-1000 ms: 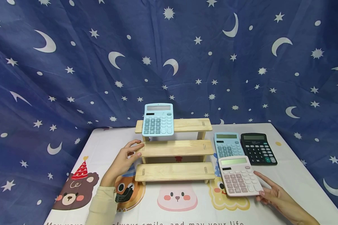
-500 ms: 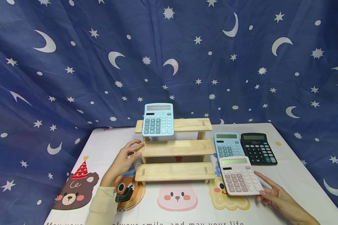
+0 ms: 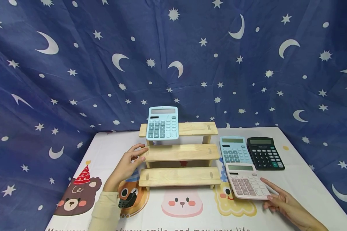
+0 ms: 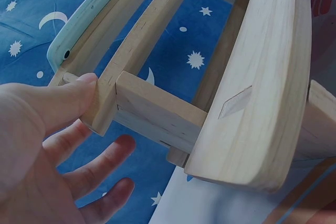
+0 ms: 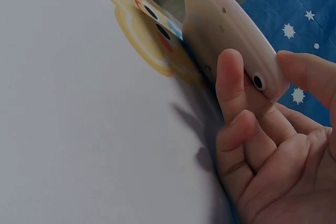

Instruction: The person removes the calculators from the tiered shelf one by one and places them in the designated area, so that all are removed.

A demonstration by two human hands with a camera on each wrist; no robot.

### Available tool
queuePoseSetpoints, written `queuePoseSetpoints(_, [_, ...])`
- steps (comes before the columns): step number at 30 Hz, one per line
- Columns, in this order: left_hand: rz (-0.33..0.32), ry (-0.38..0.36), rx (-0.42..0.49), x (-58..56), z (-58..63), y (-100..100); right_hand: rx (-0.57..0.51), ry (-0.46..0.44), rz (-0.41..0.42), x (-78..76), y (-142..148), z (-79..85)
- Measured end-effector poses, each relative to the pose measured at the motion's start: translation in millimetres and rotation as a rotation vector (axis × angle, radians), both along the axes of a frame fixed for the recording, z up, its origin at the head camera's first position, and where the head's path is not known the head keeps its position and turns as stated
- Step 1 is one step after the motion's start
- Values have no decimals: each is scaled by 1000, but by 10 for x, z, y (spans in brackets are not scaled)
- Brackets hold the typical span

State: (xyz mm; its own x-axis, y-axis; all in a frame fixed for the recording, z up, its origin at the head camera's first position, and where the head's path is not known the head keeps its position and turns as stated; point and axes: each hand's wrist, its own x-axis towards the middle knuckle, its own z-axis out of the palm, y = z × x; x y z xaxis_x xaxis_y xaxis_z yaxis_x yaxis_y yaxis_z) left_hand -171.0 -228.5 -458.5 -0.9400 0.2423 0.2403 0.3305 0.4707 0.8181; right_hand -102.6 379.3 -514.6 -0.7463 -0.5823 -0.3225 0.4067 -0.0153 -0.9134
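Note:
In the head view my left hand (image 3: 128,165) grips the left end of the middle board of a three-tier wooden display stand (image 3: 179,176). The left wrist view shows its thumb on the board end (image 4: 97,114), with the other fingers spread below. A light blue calculator (image 3: 162,123) leans on the top tier. My right hand (image 3: 286,202) pinches the lower right corner of a white calculator with pink keys (image 3: 247,183), tilted with its display up. Its underside with dark rubber feet (image 5: 226,30) faces the right wrist camera, and fingers reach behind it.
Right of the stand lie a second light blue calculator (image 3: 234,149), partly covered by the white one in the head view, and a black calculator (image 3: 266,154). A white tablecloth (image 3: 300,179) with cartoon prints covers the table. A blue starry curtain (image 3: 173,64) hangs behind.
The white calculator has tipped flatter, its display end dropping slightly and its lower edge rising a little. The left hand and the stand have stayed put.

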Motion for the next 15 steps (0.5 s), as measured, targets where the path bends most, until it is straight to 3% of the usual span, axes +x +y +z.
queuePoseSetpoints(11, [-8,0,4,-1,-2,1,179,-33,-22,-13,46,45])
queuePoseSetpoints(15, [-10,3,6,-4,-6,-3,296,-25,-27,-20,26,67])
